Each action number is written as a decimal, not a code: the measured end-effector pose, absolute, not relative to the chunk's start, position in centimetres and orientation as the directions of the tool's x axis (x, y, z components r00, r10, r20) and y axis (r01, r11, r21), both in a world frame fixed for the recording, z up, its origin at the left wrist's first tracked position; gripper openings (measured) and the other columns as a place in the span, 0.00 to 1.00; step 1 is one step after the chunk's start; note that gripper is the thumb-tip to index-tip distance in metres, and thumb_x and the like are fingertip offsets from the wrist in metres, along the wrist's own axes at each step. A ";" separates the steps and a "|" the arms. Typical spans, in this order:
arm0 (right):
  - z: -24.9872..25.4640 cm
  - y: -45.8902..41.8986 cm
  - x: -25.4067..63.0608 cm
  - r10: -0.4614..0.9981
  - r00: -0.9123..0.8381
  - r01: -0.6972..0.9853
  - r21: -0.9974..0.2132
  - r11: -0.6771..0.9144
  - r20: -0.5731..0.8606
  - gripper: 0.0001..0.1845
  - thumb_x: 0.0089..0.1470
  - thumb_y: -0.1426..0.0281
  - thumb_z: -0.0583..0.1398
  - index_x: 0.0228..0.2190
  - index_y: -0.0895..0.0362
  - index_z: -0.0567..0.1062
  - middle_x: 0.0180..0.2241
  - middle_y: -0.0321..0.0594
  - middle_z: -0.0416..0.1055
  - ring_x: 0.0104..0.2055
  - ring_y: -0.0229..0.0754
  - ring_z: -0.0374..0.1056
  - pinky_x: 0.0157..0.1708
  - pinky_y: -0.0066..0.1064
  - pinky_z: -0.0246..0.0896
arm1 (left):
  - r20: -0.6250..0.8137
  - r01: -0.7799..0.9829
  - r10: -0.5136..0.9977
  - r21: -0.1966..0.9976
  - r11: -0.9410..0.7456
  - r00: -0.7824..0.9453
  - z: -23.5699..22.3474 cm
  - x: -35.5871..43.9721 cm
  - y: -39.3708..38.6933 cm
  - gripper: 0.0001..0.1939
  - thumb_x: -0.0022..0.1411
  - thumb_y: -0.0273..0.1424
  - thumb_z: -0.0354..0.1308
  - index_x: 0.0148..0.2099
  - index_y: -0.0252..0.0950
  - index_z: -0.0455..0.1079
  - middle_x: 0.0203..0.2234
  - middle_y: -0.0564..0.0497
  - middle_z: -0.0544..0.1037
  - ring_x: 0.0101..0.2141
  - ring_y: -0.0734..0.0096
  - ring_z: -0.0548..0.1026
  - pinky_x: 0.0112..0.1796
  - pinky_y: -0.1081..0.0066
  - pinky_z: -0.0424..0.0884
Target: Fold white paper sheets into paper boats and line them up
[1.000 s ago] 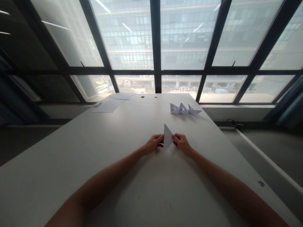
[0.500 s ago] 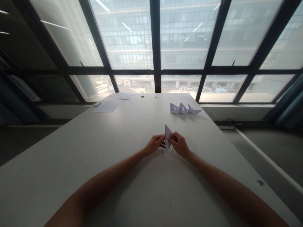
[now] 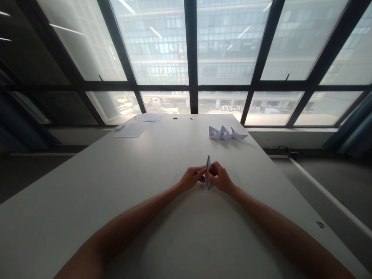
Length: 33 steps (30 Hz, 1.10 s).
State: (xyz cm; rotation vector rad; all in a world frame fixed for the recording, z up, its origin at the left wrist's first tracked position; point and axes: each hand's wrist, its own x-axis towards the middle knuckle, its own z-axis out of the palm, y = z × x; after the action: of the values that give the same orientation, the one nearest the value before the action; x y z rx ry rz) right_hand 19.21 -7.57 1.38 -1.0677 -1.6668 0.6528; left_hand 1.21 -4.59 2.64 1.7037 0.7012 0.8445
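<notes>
A folded piece of white paper (image 3: 207, 166) stands upright just above the table, seen nearly edge-on. From its left side my left hand (image 3: 192, 177) pinches it, with thumb and fingertips at the paper. On the opposite side my right hand (image 3: 220, 177) is closed on the same piece, fingers bent. The two hands are close together with the paper between them. Farther back on the right, three folded paper boats (image 3: 224, 133) sit in a row, apart from my hands.
Flat white paper sheets (image 3: 133, 128) lie at the far left of the white table (image 3: 162, 155). A small dark mark (image 3: 320, 224) shows near the right edge. Large windows (image 3: 162, 42) rise behind the table's far end.
The folded paper has turned from showing its slanted face to nearly edge-on and shifted slightly right. My fingers have closed in nearer to each other around it.
</notes>
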 end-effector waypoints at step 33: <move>1.3 -6.6 19.8 0.916 0.092 0.133 -0.916 0.378 0.391 0.18 0.55 0.58 0.59 0.38 0.60 0.74 0.24 0.39 0.73 0.23 0.39 0.69 0.24 0.30 0.67 | 0.130 -0.124 0.924 0.988 -0.091 0.359 2.5 0.6 -3.4 0.27 0.57 0.42 0.65 0.52 0.26 0.74 0.38 0.41 0.80 0.37 0.62 0.78 0.43 0.56 0.77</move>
State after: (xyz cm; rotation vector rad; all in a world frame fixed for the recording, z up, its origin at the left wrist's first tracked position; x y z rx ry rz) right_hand 19.77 -6.61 1.31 -1.0424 -1.3647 0.7750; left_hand 0.58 -3.37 2.50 1.3665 0.7994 1.0544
